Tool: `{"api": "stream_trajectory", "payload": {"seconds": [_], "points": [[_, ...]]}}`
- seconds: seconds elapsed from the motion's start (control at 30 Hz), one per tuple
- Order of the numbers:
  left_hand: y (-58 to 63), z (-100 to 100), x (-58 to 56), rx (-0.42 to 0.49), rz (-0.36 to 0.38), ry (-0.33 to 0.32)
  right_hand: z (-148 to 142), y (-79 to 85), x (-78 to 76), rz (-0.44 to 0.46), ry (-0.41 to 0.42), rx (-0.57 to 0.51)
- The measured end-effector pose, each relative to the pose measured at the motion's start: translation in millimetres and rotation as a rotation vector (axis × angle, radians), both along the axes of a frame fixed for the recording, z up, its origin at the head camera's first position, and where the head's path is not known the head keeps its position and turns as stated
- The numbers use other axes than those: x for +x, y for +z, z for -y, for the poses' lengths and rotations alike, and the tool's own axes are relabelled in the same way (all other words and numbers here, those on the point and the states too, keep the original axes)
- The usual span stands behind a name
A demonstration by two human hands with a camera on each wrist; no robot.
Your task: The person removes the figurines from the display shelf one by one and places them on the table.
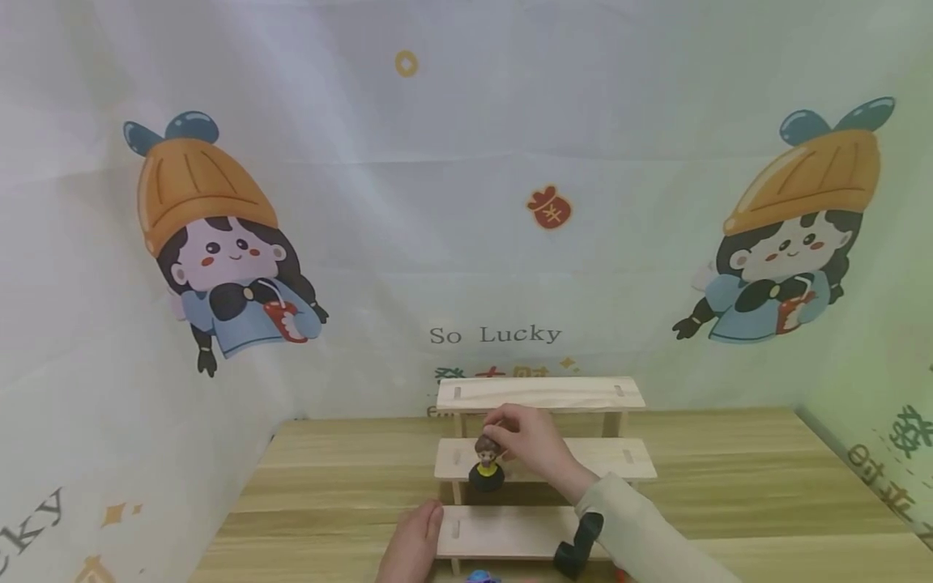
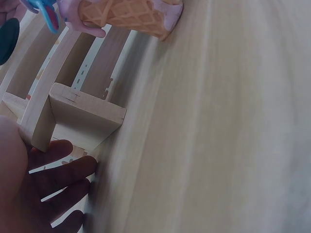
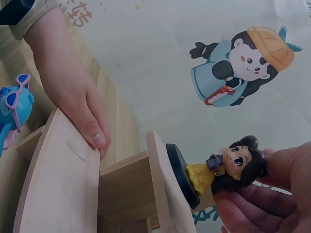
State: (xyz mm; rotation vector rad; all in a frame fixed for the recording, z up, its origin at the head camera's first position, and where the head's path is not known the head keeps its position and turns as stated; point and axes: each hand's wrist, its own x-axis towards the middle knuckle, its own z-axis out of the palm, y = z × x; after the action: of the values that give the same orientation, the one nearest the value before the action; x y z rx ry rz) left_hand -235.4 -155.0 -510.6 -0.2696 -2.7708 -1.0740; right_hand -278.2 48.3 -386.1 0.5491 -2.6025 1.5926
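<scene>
My right hand (image 1: 535,447) pinches a small figurine (image 1: 487,468) by its dark-haired head. The figurine has a yellow dress and a round black base. Upright, it is at the front left of the middle step of a wooden three-step rack (image 1: 590,459); in the right wrist view its base (image 3: 182,175) is against or very near that step. My left hand (image 1: 412,542) rests against the left end of the lowest step (image 1: 510,530). In the left wrist view the fingers of the left hand (image 2: 58,182) are extended and spread beside the rack's leg.
A blue toy with pink glasses (image 3: 18,108) and an ice-cream-cone-shaped base (image 2: 126,17) stands in front of the rack. The rack's top step (image 1: 539,393) is near the printed backdrop cloth (image 1: 466,267). Wood-grain tabletop (image 1: 313,494) extends to both sides.
</scene>
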Motion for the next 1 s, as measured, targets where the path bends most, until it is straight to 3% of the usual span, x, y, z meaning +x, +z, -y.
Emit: {"api": "stream_trajectory", "payload": {"seconds": [0.67,0.87,1.0], "points": [[-0.9,-2,2.9,0.017,-0.031,-0.002,-17,13.4,18.0,-0.024,0.024,0.058],[1.8,-1,0.3,0.019,0.005,-0.011,-18,17.6,30.3,-0.03,0.067,0.053],[0.0,0,0.0,0.016,0.0,-0.008,-19,16.2,36.5,0.013,0.108,0.007]]}}
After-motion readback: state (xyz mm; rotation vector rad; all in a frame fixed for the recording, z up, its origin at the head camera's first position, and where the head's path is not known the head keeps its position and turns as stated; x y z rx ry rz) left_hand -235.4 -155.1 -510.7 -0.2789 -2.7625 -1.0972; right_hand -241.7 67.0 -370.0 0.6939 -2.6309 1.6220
